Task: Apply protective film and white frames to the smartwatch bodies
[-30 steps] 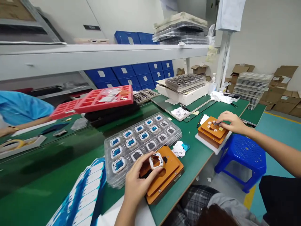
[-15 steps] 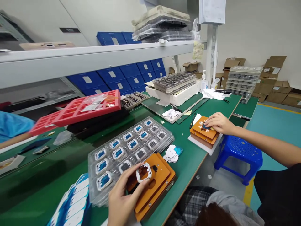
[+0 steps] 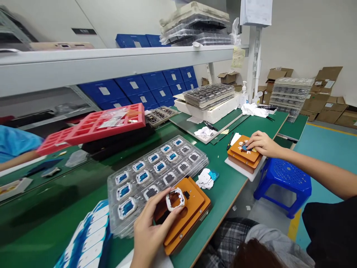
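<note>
My left hand [image 3: 152, 219] pinches a white, ring-shaped plastic frame [image 3: 169, 203] between thumb and fingers. The frame is held tilted over an orange fixture block [image 3: 192, 208], partly hiding the block's recess. Farther right, my right hand [image 3: 262, 143] has its fingertips drawn together on a small blue piece [image 3: 245, 148] atop a second orange fixture block [image 3: 241, 158]. White tabs stick out around that piece; the fingers hide part of it. Beside the nearer block lies a clear tray [image 3: 117, 223] of white frames, some with blue centres and others with dark ones.
White-and-blue label sheets [image 3: 90, 238] lie front left. A pile of white pieces [image 3: 205, 179] sits between the blocks. Behind are a red foam tray [image 3: 106, 124] and a white foam box [image 3: 206, 111]. A blue stool [image 3: 283, 186] stands beyond the bench edge. Another person's blue sleeve [image 3: 16, 145] shows at left.
The view has shifted slightly, moving the bench items a little. My left hand still holds the white frame over the nearer block. My right fingers have shifted slightly, showing more of the blue piece.
</note>
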The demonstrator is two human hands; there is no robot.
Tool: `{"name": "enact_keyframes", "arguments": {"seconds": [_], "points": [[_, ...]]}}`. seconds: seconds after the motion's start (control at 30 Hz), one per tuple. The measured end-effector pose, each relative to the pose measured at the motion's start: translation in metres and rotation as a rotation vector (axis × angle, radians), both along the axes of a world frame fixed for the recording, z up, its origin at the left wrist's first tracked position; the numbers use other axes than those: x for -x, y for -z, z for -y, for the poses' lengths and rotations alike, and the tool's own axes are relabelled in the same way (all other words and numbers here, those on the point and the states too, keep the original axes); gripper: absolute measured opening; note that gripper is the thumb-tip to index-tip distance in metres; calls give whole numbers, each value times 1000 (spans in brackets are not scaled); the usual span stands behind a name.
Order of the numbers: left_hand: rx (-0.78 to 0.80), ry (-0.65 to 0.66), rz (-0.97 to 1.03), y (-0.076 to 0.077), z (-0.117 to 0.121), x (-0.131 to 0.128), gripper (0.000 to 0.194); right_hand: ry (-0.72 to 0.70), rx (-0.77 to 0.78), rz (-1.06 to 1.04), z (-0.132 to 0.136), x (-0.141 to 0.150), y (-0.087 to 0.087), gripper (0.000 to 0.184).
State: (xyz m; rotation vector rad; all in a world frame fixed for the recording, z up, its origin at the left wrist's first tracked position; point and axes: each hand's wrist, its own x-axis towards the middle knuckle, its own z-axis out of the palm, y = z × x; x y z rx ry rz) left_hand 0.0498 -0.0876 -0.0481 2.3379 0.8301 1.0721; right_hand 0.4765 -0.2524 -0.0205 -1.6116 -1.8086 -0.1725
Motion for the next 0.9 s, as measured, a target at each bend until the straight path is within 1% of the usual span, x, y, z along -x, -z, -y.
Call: {"name": "enact_keyframes", "arguments": {"seconds": [0.07,0.1,0.17,0.2,0.27,0.33,0.37,0.43,0.53,0.6,0.63,0.67,0.77,0.83,0.9], "points": [[-1,5,41,1,1,-2,46,27,-69,-65,0,13,-8,29],[-4,13,69,2,3,-4,48,41,-117,-108,-1,24,-13,29],[-23,36,120,2,6,-6,51,42,-209,-210,-6,55,-20,30],[-40,46,137,1,7,-7,53,12,-235,-262,-11,74,-22,29],[-92,56,168,0,9,-9,53,-140,-209,-341,-24,115,-22,21],[-147,57,205,-1,10,-10,53,-328,-129,-398,-40,153,-18,15],[-169,58,222,-1,10,-10,53,-403,-94,-424,-49,169,-16,13],[-203,57,250,-1,10,-10,52,-505,-48,-473,-66,193,-13,9],[-232,56,259,-3,12,-10,51,-570,-14,-533,-83,211,-13,12],[-262,44,252,-5,14,-10,49,-581,9,-554,-87,219,-15,21],[-286,36,244,-7,15,-9,45,-584,44,-583,-88,222,-16,26],[-315,29,236,-8,16,-9,42,-587,104,-654,-89,225,-16,31],[-386,22,222,-10,18,-9,41,-611,355,-997,-90,234,-12,44],[-395,28,231,-8,18,-10,50,-645,476,-1168,-91,238,-8,50],[-363,25,256,-5,19,-11,62,-692,528,-1234,-91,238,-7,52]]}}
